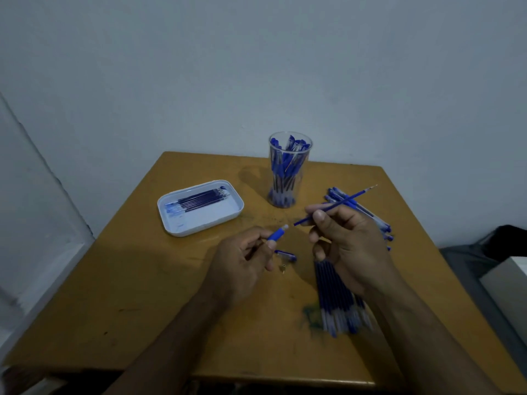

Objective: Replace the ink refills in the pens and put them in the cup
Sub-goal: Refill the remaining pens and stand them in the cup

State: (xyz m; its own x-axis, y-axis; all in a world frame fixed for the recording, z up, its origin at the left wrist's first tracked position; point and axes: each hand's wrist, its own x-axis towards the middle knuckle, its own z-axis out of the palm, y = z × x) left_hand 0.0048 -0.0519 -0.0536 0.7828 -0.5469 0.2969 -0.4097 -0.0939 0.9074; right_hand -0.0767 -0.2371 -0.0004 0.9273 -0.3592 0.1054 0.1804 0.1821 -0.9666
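Nearest the person, at about five o'clock on the table (148, 323), a bundle of refills (338, 297) lies partly under the right wrist. Above it, the left hand (242, 260) curls around a pen barrel (278, 232), pinching it so the open end points toward one o'clock. The right hand (342, 238) pinches a single refill (336, 204) between thumb and fingers, its tip aimed away toward two o'clock and its back end just short of the barrel's mouth. The step in hand looks like feeding a refill into the barrel; whether it is the fresh one cannot be told. The next move calls for lining the two up closely. Between the hands lie a cap (286, 255) and a small tip piece (283, 268), out of the way. Farther off, loose pens (356, 208) sit at three o'clock, a white tray (199, 226) of refills at ten o'clock, and the cup (289, 169), already full of pens, at twelve o'clock.
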